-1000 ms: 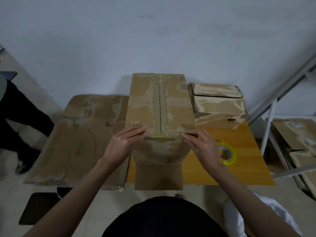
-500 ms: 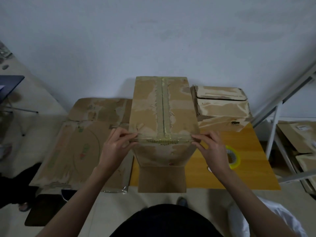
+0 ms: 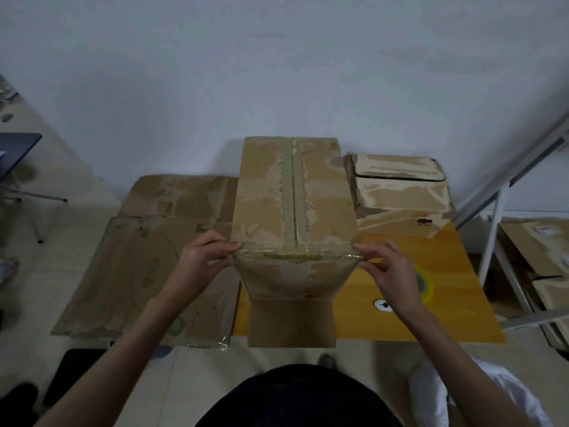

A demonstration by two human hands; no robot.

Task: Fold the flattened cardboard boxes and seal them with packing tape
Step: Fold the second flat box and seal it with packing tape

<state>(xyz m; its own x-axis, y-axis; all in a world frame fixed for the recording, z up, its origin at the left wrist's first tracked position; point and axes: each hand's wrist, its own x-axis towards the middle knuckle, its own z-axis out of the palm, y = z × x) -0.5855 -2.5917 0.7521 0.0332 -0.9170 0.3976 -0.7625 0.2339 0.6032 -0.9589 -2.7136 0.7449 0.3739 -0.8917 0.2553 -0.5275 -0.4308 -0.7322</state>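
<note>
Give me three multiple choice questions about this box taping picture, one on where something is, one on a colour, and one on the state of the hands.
1. Where does the tape roll lie?
A. On the wooden table, behind the right hand
B. On top of the upright box
C. On the floor under the table

2. What colour is the tape roll?
A. Red
B. Yellow
C. Blue

3. What are the two hands doing?
A. Both hang idle at the person's sides
B. The left hand and the right hand pinch the tape strip at the near top corners of the upright box
C. Both lift the flattened cardboard

Answers: 1 A, the roll shows on the tabletop just past the right hand. 2 B, its rim looks yellow. 3 B, fingers of each hand close on a corner of the box where the strip ends.
</note>
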